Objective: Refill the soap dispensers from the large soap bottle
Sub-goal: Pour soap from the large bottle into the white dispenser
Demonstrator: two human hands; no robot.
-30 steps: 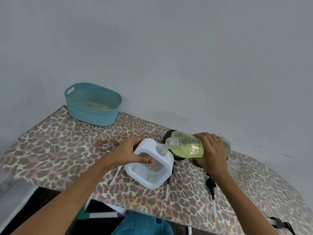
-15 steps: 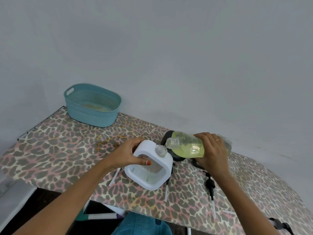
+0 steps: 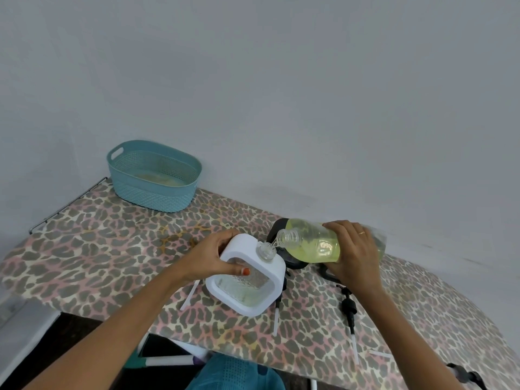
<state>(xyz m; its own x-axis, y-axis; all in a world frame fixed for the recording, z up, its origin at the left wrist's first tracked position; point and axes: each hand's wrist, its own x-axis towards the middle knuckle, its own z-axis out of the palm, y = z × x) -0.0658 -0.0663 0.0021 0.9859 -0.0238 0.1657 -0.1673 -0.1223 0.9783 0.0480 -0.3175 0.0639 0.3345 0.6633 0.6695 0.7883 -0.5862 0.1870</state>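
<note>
Right now the pour is under way, and by my reckoning the job is nearer its start than its end. The left hand (image 3: 213,256) has its fingers (image 3: 225,237) curled round the upper corner of the white dispenser (image 3: 277,273), thumb across the front, holding it tipped on the ironing board (image 3: 98,249). The right hand (image 3: 354,257) is wrapped over the body of the large soap bottle (image 3: 312,244), which lies almost level, its open mouth just above and touching close to the dispenser's clear neck (image 3: 264,250). A thin thread of soap seems to pass between them, though it is too fine to be sure.

Through the ribbed window only a shallow yellowish pool shows at the bottom, so this dispenser looks far from full, while the bottle has plenty of yellow soap left. Behind the bottle sits a black dispenser (image 3: 292,261), partly hidden; whether it has been filled I cannot tell. A black pump (image 3: 349,308) with its tube lies loose on the board near the right wrist, and a white tube (image 3: 190,295) lies by the left. So topping up, the other dispenser and refitting the pumps appear to remain. A teal basket (image 3: 154,175) stands well apart at the far left.
</note>
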